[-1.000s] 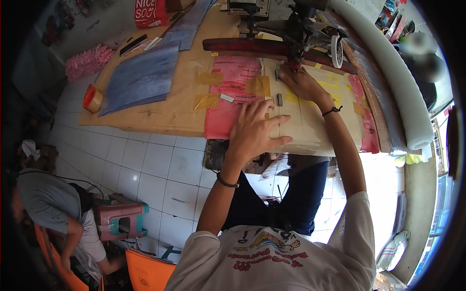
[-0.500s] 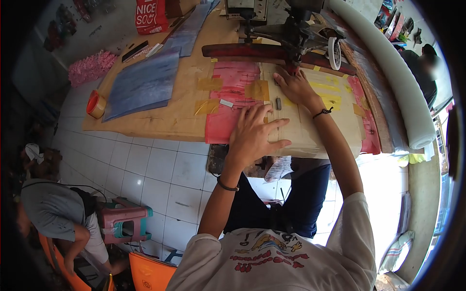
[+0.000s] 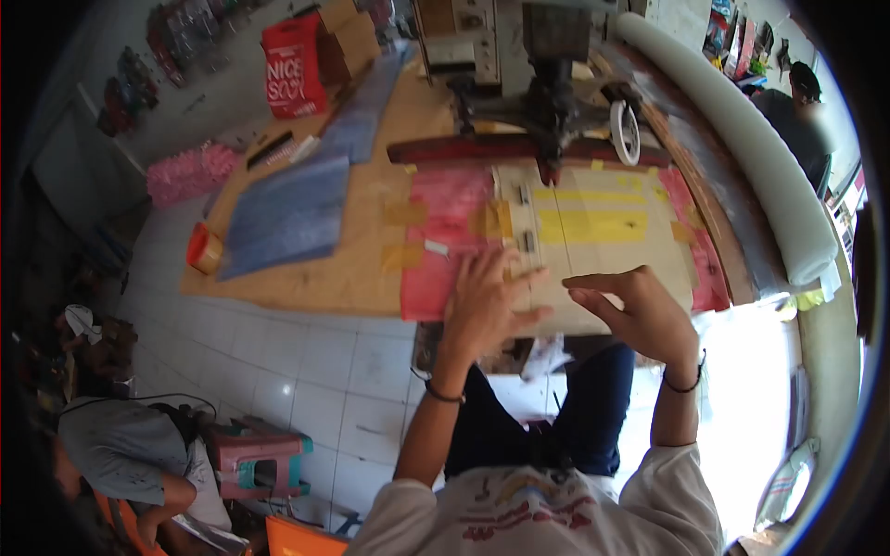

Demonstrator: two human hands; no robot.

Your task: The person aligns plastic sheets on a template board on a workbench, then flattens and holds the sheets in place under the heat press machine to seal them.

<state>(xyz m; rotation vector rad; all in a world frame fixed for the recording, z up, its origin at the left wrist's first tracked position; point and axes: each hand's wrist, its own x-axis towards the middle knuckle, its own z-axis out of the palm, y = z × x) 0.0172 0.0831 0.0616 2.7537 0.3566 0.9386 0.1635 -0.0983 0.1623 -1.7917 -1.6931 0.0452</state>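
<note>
My left hand (image 3: 487, 301) lies at the near edge of the beige board (image 3: 612, 269), fingers spread, close to a red sheet (image 3: 445, 199) fixed with brown tape (image 3: 403, 257). My right hand (image 3: 644, 310) is over the board's near right part, fingers stretched leftward and thumb slightly apart below. Nothing shows in it, though motion blurs the fingertips. A thin dark line runs down the board towards them. Small dark pieces (image 3: 528, 241) sit left of that line, and a small white piece (image 3: 436, 247) rests on the red sheet. Yellow strips (image 3: 593, 226) cross the board.
A dark machine head (image 3: 553, 120) with a red bar (image 3: 445, 148) stands over the board's far side. Blue sheets (image 3: 287, 218) and a tape roll (image 3: 204, 248) lie left. A white foam roll (image 3: 742, 148) borders the right. One person (image 3: 130, 454) bends at lower left; another (image 3: 797, 120) is far right.
My right hand has drawn back from under the machine head to the board's near right part. My left hand stays on the near edge. The view has tilted, shifting the scene downward.
</note>
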